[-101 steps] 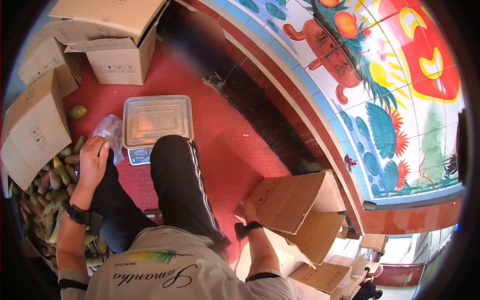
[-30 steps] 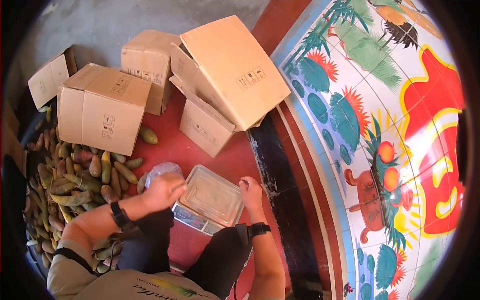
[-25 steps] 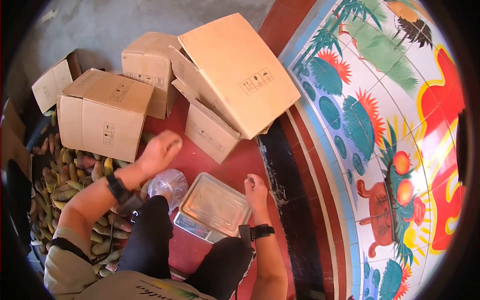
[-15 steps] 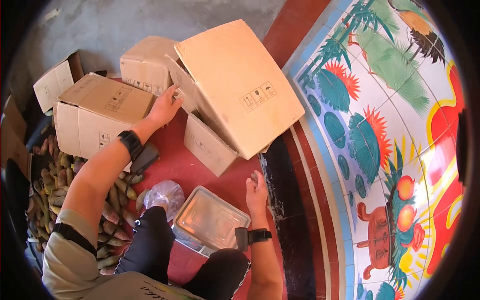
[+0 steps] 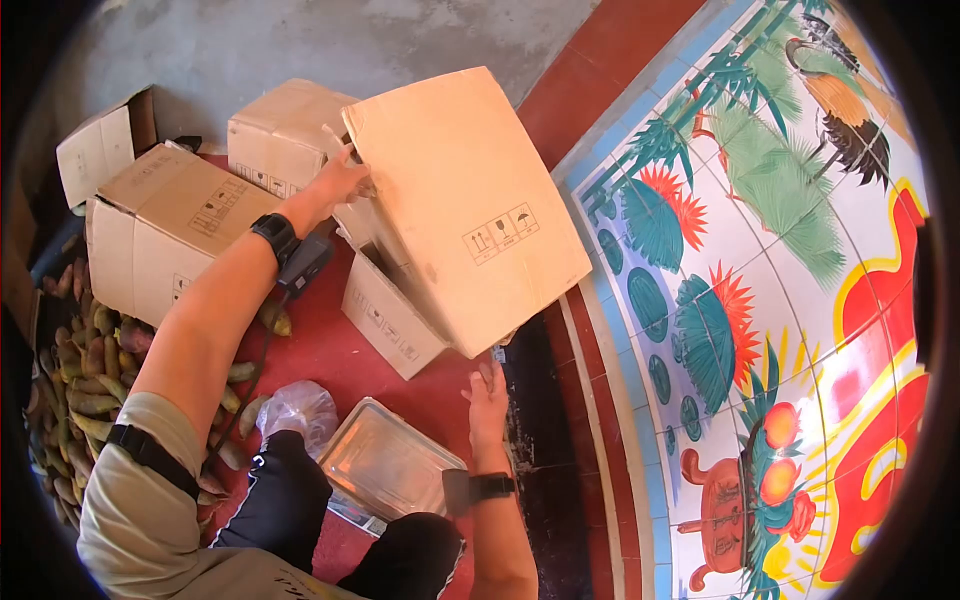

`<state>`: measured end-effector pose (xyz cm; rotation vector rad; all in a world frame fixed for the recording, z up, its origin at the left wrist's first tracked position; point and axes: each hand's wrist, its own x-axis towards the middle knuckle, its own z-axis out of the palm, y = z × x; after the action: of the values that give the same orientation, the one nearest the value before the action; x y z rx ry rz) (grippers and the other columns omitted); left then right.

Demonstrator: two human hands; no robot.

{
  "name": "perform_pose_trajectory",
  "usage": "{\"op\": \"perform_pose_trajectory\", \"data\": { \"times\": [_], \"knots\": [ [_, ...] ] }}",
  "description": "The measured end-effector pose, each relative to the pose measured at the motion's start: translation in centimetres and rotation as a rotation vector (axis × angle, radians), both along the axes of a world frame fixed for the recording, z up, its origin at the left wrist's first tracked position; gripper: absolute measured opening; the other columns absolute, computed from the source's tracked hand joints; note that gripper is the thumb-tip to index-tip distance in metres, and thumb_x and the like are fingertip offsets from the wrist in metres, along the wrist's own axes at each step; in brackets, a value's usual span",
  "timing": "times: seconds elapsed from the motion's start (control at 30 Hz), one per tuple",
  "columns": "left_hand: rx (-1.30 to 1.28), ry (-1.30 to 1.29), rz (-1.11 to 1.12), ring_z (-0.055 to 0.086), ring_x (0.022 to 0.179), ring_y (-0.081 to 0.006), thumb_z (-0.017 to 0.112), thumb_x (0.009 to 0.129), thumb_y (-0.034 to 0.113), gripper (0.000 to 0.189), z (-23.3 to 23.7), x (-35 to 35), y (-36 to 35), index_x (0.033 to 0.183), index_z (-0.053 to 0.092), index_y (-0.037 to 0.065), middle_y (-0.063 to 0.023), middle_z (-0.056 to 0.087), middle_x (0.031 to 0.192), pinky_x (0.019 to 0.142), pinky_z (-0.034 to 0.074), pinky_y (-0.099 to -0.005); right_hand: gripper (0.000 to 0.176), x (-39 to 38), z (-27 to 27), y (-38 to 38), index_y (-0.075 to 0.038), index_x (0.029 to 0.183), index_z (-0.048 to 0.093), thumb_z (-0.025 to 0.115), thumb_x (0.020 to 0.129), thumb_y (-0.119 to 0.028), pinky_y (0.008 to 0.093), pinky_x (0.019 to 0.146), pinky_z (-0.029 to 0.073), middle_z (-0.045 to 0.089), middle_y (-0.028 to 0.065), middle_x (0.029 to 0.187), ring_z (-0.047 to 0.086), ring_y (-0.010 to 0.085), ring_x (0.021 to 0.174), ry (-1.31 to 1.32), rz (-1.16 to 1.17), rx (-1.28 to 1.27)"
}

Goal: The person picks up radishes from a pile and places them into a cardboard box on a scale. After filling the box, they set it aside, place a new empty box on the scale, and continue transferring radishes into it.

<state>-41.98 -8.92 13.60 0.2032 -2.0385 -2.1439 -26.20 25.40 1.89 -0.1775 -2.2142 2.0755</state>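
Observation:
A large cardboard box [image 5: 440, 190] with printed handling marks stands tilted in front of me, its flaps open on the left side. At its upper left edge is my left hand [image 5: 340, 183], the fingers closed on the cardboard edge. My right hand [image 5: 488, 408] is just below the box's lowest corner, palm up with its fingers apart and slightly bent. It holds nothing that I can see. An open lower flap [image 5: 392, 318] of the box hangs toward the red floor. Between my knees and the box lies a lidded clear plastic tub [image 5: 392, 450].
More cardboard boxes [image 5: 170, 220] stand at the left and back. A heap of long root vegetables [image 5: 90, 390] lies at the left. A clear plastic bag [image 5: 303, 412] is by my knee on the red floor [image 5: 300, 350]. A painted tile wall [image 5: 740, 300] rises at the right.
My left hand has reached the large box's edge and closed on it. My right hand has moved up under the low corner. The box has come slightly nearer; the view has shifted.

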Motion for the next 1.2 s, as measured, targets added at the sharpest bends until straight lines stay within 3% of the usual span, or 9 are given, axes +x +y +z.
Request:
{"op": "perform_pose_trajectory", "data": {
  "times": [0.1,0.17,0.27,0.5,0.57,0.8,0.87,0.93,1.2],
  "knots": [
    [0.073,0.014,-0.082,0.056,0.069,-0.0109,0.049,0.087,0.025,0.040,0.2,-1.6,-0.6,0.122,0.040,0.008,-0.0005,0.057,0.076,0.058,0.041,-0.0256,0.054,-0.2,-0.1,0.0,0.002,0.134,0.026,0.049,0.088,-0.012,0.0290,0.077,0.047,0.041,0.0158,0.129,0.049,0.0197,0.107,-0.025,0.008,-0.054],
    [0.148,-0.040,-0.104,0.051,0.063,-0.0082,0.052,0.087,0.026,0.020,0.4,-2.4,-1.0,0.100,0.051,0.012,0.0034,0.054,0.070,0.058,0.040,-0.0248,0.053,-0.2,-0.1,0.0,0.002,0.134,0.027,0.049,0.089,-0.013,0.0288,0.077,0.047,0.042,0.0149,0.129,0.050,0.0195,0.106,-0.029,0.014,-0.079],
    [0.201,-0.079,-0.041,0.048,0.063,-0.0075,0.057,0.085,0.031,0.017,1.9,-1.1,-0.1,0.087,0.051,0.014,0.0042,0.048,0.068,0.061,0.041,-0.0232,0.052,0.0,-0.1,-0.2,0.001,0.134,0.028,0.049,0.089,-0.015,0.0310,0.078,0.047,0.042,0.0137,0.127,0.049,0.0200,0.106,-0.010,0.017,-0.111],
    [0.061,0.116,0.045,0.047,0.062,-0.0084,0.060,0.083,0.027,0.019,2.4,-0.4,3.1,0.087,0.051,0.011,0.0041,0.048,0.068,0.060,0.040,-0.0218,0.051,-0.1,0.6,0.3,0.000,0.133,0.029,0.047,0.089,-0.018,0.0378,0.086,0.044,0.043,0.0135,0.125,0.047,0.0233,0.110,-0.001,-0.023,-0.288],
    [-0.011,0.278,-0.087,0.051,0.066,-0.0109,0.056,0.084,0.020,0.022,3.6,0.5,4.2,0.101,0.056,0.005,-0.0017,0.059,0.083,0.062,0.042,-0.0244,0.050,0.1,0.3,1.0,0.000,0.133,0.029,0.046,0.089,-0.017,0.0375,0.087,0.044,0.044,0.0135,0.124,0.047,0.0241,0.110,0.002,-0.025,-0.311],
    [-0.180,0.517,-0.235,0.050,0.071,-0.0052,0.056,0.086,0.017,0.022,10.2,7.5,11.2,0.104,0.058,0.003,0.0010,0.061,0.086,0.064,0.042,-0.0216,0.044,2.0,-0.2,2.9,0.002,0.128,0.035,0.044,0.090,-0.016,0.0357,0.091,0.042,0.049,0.0127,0.120,0.051,0.0256,0.107,0.060,0.001,-0.518],
    [-0.043,0.617,-0.342,0.052,0.081,-0.0048,0.056,0.087,0.015,0.025,11.7,10.0,12.2,0.108,0.057,0.002,0.0000,0.062,0.092,0.071,0.044,-0.0222,0.044,2.7,0.3,2.9,0.003,0.128,0.036,0.044,0.090,-0.017,0.0360,0.091,0.041,0.050,0.0130,0.120,0.051,0.0259,0.108,0.096,0.021,-0.544],
    [-0.115,0.645,-0.331,0.053,0.085,-0.0055,0.056,0.087,0.014,0.025,12.9,12.1,12.4,0.109,0.057,0.002,-0.0006,0.062,0.095,0.075,0.044,-0.0228,0.044,3.6,1.4,2.7,0.003,0.128,0.036,0.045,0.089,-0.017,0.0363,0.092,0.041,0.049,0.0132,0.121,0.050,0.0265,0.109,0.102,0.015,-0.550],
    [-0.147,0.928,-0.449,0.054,0.091,-0.0077,0.059,0.085,0.012,0.027,14.4,19.1,13.7,0.109,0.057,0.000,-0.0039,0.063,0.101,0.081,0.044,-0.0242,0.053,8.3,3.1,4.5,-0.002,0.133,0.027,0.048,0.088,-0.022,0.0363,0.091,0.041,0.044,0.0156,0.126,0.048,0.0317,0.112,0.144,0.065,-0.548]
  ]
}}
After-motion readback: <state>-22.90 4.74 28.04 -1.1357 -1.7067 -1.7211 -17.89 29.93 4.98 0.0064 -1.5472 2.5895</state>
